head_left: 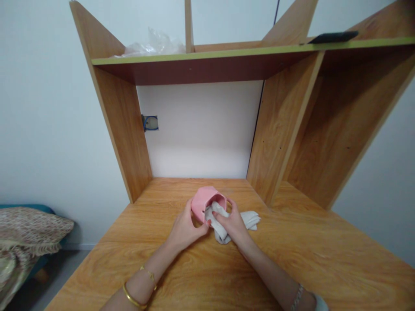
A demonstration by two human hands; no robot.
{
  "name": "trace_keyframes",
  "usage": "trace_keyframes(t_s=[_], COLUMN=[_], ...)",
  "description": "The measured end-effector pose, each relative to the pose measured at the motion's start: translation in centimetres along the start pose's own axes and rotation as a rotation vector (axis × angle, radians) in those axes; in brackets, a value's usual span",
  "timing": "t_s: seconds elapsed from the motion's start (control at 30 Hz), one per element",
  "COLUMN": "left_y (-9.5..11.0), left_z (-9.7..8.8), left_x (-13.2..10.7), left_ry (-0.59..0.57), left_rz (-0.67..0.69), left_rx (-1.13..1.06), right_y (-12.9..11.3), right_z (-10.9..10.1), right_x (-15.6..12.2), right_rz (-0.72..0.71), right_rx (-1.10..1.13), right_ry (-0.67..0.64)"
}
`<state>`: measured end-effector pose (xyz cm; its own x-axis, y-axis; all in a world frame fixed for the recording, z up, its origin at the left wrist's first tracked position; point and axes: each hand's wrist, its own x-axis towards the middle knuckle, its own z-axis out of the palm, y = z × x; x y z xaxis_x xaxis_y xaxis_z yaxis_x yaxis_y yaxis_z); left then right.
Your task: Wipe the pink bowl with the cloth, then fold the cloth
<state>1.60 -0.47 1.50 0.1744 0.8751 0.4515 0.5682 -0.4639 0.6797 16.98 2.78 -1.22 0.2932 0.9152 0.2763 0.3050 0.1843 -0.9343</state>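
Light wooden desk with a hutch above it, seen from over the hands.

Left hand: fingers curled around a small, smooth-walled pink cup, the thumb on its near side. The pink cup is at the middle of the desk, towards the back, tipped on its side with its mouth facing right and towards the camera. I cannot tell whether its lower edge touches the wood.

Right hand: closed on a crumpled grey-white cloth, fingers bent and pressing one end of it into the cup's mouth. The rest of the grey-white cloth trails out to the right and lies on the desk, just beside the hand.

Two gold bangles on the left wrist, a silvery bracelet on the right.

Surroundings:
- A green-edged shelf across the hutch, with a clear crumpled plastic bag on its left part and a flat black object on its right.
- A blue wall socket box on the white back wall.
- A patterned beige bedcover low at far left.
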Motion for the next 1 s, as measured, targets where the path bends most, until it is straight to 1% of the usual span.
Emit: trace_keyframes(t_s=[0.1, 0.23, 0.37, 0.47, 0.57, 0.63, 0.73, 0.87, 0.93, 1.0], left_y=[0.0, 0.2, 0.4, 0.4, 0.4, 0.3, 0.3, 0.4, 0.4, 0.4], left_z=[-0.6, -1.2, -1.4, -1.5, -1.7, -1.7, -1.8, -1.8, -1.8, -1.7], left_x=[-0.1, -0.3, -0.3, -0.2, -0.2, -0.2, -0.2, -0.2, -0.1, 0.0], left_ry=[-0.006, -0.048, -0.071, -0.075, -0.096, -0.1, -0.103, -0.125, -0.116, -0.083], left_rz=[-0.009, 0.024, 0.087, 0.139, 0.163, 0.165, 0.186, 0.238, 0.217, 0.137], left_rx=[0.093, 0.193, 0.225, 0.218, 0.231, 0.232, 0.224, 0.213, 0.213, 0.213], right_y=[-0.1, -0.5, -1.4, -2.4, -3.3, -3.6, -3.6, -3.0, -2.5, -2.0], right_z=[-0.4, -1.2, -1.8, -2.0, -2.2, -2.3, -2.4, -2.4, -2.3, -2.1], right_x=[0.1, 0.1, -0.3, -0.8, -1.4, -1.6, -1.6, -1.4, -1.4, -1.3], right_rz=[-0.04, -0.118, -0.155, -0.171, -0.203, -0.241, -0.303, -0.306, -0.299, -0.284], right_rx=[-0.066, -0.253, -0.522, -0.75, -0.886, -0.922, -0.915, -0.844, -0.774, -0.687], right_ry=[-0.041, -0.08, -0.097, -0.084, -0.072, -0.086, -0.133, -0.211, -0.217, -0.197])
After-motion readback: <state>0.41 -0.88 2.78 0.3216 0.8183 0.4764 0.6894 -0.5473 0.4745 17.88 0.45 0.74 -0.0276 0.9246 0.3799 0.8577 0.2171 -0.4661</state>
